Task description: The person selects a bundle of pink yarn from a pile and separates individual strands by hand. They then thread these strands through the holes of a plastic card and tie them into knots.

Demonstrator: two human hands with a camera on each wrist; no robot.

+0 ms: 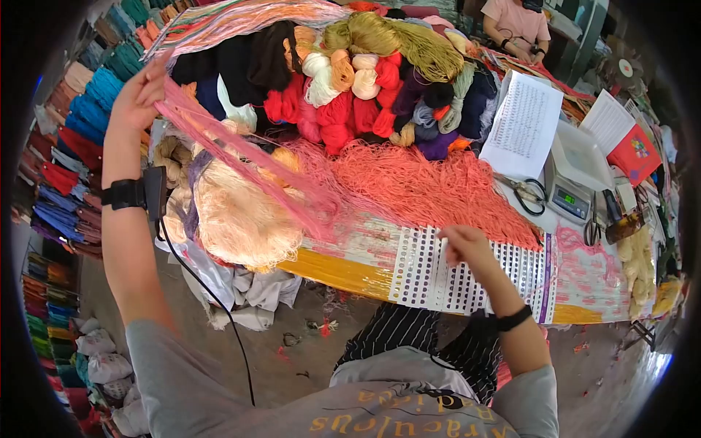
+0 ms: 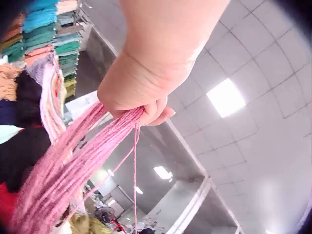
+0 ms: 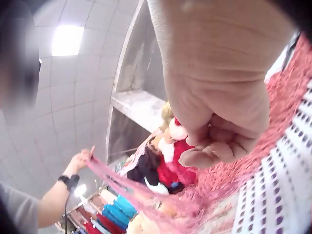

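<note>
High at the upper left, my left hand (image 1: 139,95) grips one end of a pink yarn hank (image 1: 248,164). The long strands slant down from it to the table, over a pale peach yarn bundle (image 1: 248,212). In the left wrist view the fingers curl round the gathered pink strands (image 2: 83,156), and a thin loose strand hangs below. My right hand (image 1: 467,248) hovers over a white perforated strip (image 1: 423,274), beside a spread heap of coral yarn (image 1: 431,182). Its fingers (image 3: 222,151) are loosely curled, with nothing seen in them.
Red, white, black and olive yarn skeins (image 1: 365,44) line the table's back. Toward the right lie paper sheets (image 1: 522,120), scissors (image 1: 529,196) and a digital scale (image 1: 569,197). Shelves of coloured yarn (image 1: 87,109) stand on the left. Another person (image 1: 518,29) is at the far right.
</note>
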